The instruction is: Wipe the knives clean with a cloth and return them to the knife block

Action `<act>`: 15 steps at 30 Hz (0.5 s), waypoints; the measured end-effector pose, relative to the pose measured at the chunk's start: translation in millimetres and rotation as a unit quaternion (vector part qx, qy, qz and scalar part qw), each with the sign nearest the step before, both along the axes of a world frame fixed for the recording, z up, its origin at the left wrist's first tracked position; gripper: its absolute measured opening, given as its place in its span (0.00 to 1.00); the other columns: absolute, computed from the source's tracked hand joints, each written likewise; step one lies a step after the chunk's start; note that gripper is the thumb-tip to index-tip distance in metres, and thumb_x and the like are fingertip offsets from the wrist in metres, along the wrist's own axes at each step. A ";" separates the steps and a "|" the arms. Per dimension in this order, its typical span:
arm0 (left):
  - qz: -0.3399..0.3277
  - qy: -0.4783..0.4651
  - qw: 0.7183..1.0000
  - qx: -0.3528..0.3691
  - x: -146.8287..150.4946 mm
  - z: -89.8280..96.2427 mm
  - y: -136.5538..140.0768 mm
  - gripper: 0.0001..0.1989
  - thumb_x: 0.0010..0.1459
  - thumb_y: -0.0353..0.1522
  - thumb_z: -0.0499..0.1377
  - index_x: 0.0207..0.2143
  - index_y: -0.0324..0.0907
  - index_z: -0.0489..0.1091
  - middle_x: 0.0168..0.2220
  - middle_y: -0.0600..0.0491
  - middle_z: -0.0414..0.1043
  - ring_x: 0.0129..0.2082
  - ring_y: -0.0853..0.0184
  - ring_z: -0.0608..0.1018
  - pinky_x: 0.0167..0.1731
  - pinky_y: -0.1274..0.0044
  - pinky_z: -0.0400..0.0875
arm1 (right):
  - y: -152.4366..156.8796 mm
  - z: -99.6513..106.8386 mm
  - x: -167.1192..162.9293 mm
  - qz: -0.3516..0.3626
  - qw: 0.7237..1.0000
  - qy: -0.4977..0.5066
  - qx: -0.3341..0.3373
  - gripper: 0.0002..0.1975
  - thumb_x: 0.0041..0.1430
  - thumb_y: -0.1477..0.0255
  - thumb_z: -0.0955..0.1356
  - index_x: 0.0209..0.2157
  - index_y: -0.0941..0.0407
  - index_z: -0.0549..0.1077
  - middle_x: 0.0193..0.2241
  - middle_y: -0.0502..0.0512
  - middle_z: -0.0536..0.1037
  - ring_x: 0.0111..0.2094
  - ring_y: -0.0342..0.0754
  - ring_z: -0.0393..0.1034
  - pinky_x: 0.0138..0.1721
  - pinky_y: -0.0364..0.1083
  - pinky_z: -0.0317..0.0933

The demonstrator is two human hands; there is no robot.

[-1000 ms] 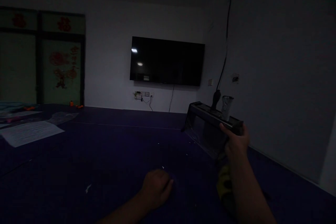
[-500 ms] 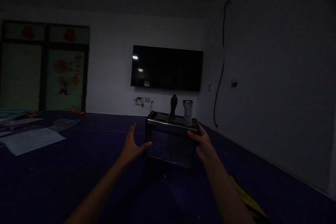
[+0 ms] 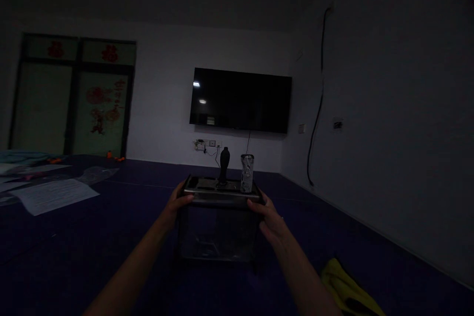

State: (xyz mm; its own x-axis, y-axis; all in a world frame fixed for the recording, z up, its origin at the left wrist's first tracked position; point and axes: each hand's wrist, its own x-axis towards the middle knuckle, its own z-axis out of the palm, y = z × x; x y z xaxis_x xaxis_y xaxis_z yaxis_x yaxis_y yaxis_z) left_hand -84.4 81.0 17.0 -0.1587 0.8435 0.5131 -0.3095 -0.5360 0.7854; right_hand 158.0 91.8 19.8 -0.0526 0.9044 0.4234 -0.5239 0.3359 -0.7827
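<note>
A dark-framed box with a clear front stands in front of me, and both my hands grip it by the top edges. My left hand holds the upper left corner, thumb on the front edge and fingers round the side. My right hand grips the upper right corner in the same way. On the box's top stand a black vase-shaped object and, to its right, a grey patterned cylinder. Both are upright and apart from my fingers. The box's lower part is hard to make out in the dark.
Papers and a clear plastic sheet lie on the dark blue surface at left. A yellow cloth-like item is at lower right. A television hangs on the far wall; a black cable runs down the right wall.
My left hand has closed onto the box's left side. The box, with the things on top, has come nearer and left in view. My right hand has stayed on its right side.
</note>
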 end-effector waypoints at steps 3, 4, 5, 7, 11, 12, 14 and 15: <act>-0.006 -0.052 0.998 -0.021 5.8 1.8 -0.2 0.30 0.31 0.37 0.65 0.42 0.40 0.70 0.32 0.52 0.76 0.37 0.57 0.77 0.38 0.71 0.69 | 0.7 -2.8 -0.5 0.014 1.000 -0.004 -0.018 0.27 0.27 0.74 0.78 0.36 0.54 0.75 0.31 0.51 0.80 0.37 0.55 0.74 0.43 0.53 0.64; -0.005 -0.063 0.998 -0.027 6.4 2.3 0.1 0.29 0.30 0.36 0.65 0.41 0.40 0.70 0.31 0.53 0.75 0.35 0.59 0.76 0.37 0.72 0.69 | 1.1 -3.6 -1.2 0.017 1.000 -0.004 -0.022 0.26 0.27 0.74 0.78 0.36 0.54 0.75 0.30 0.51 0.80 0.36 0.55 0.74 0.42 0.53 0.64; -0.005 -0.070 0.997 -0.031 6.6 2.8 0.3 0.28 0.30 0.35 0.65 0.40 0.40 0.70 0.31 0.54 0.75 0.34 0.60 0.76 0.36 0.73 0.68 | 1.4 -4.3 -2.1 0.018 1.000 -0.003 -0.025 0.27 0.27 0.74 0.78 0.37 0.54 0.74 0.31 0.50 0.80 0.36 0.55 0.74 0.41 0.52 0.65; -0.009 -0.068 0.997 -0.028 5.7 3.7 0.2 0.27 0.30 0.34 0.65 0.39 0.41 0.70 0.32 0.54 0.75 0.35 0.61 0.76 0.36 0.74 0.68 | 2.0 -5.1 -3.6 0.015 1.000 0.000 -0.026 0.31 0.27 0.75 0.78 0.40 0.52 0.73 0.32 0.49 0.80 0.37 0.54 0.74 0.41 0.51 0.65; 0.012 -0.049 0.999 -0.002 1.7 5.5 -0.6 0.28 0.29 0.34 0.67 0.39 0.40 0.70 0.35 0.53 0.74 0.36 0.62 0.75 0.39 0.73 0.67 | 5.4 -4.8 2.4 -0.007 1.000 -0.008 -0.018 0.44 0.27 0.76 0.78 0.52 0.45 0.66 0.38 0.47 0.79 0.42 0.51 0.73 0.42 0.48 0.65; 0.032 -0.050 0.998 0.000 0.2 5.7 -0.1 0.29 0.28 0.34 0.67 0.40 0.41 0.69 0.36 0.53 0.74 0.37 0.62 0.74 0.40 0.73 0.66 | 7.4 -4.9 7.2 -0.034 0.999 -0.032 -0.013 0.46 0.28 0.75 0.78 0.53 0.45 0.64 0.40 0.49 0.78 0.43 0.51 0.72 0.42 0.49 0.65; 0.085 -0.054 0.995 -0.001 -3.5 4.8 2.8 0.31 0.27 0.34 0.68 0.39 0.41 0.69 0.36 0.54 0.73 0.38 0.62 0.74 0.42 0.72 0.65 | 13.1 -5.8 21.2 -0.113 0.989 -0.097 -0.006 0.47 0.30 0.72 0.78 0.56 0.45 0.62 0.44 0.54 0.77 0.46 0.53 0.71 0.42 0.51 0.65; 0.113 -0.055 0.992 -0.005 -5.8 3.6 5.0 0.31 0.26 0.34 0.69 0.39 0.40 0.68 0.35 0.54 0.73 0.39 0.62 0.73 0.43 0.72 0.65 | 16.7 -6.6 30.5 -0.153 0.981 -0.122 -0.007 0.46 0.31 0.71 0.78 0.55 0.46 0.63 0.45 0.57 0.76 0.46 0.54 0.71 0.42 0.52 0.64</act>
